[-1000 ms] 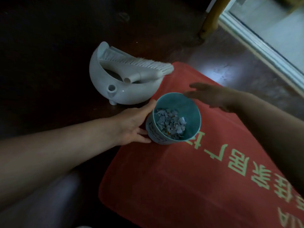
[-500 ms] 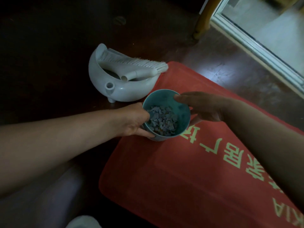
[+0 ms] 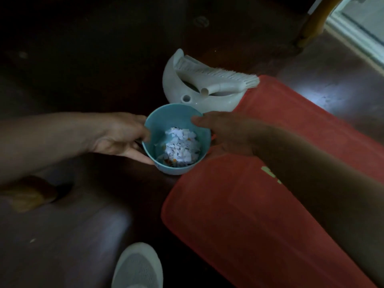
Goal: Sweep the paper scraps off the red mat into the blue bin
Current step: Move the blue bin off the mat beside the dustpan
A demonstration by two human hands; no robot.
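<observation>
The blue bin [image 3: 166,119] is a small round tub holding a heap of white paper scraps [image 3: 181,146]. It sits at the left edge of the red mat [image 3: 239,215], partly over the dark floor. My left hand [image 3: 122,136] grips its left wall, thumb on the rim. My right hand [image 3: 226,132] grips its right wall, thumb over the rim. The visible mat surface shows no scraps.
A white dustpan [image 3: 195,96] with a white brush [image 3: 220,75] lying across it stands just behind the bin, touching the mat's corner. A white shoe [image 3: 137,267] is at the bottom. A wooden leg [image 3: 311,23] and a door sill stand at the upper right.
My right hand closed onto the bin's right side. Both hands moved the bin left, toward the mat's edge. The view swung left and a shoe came into sight.
</observation>
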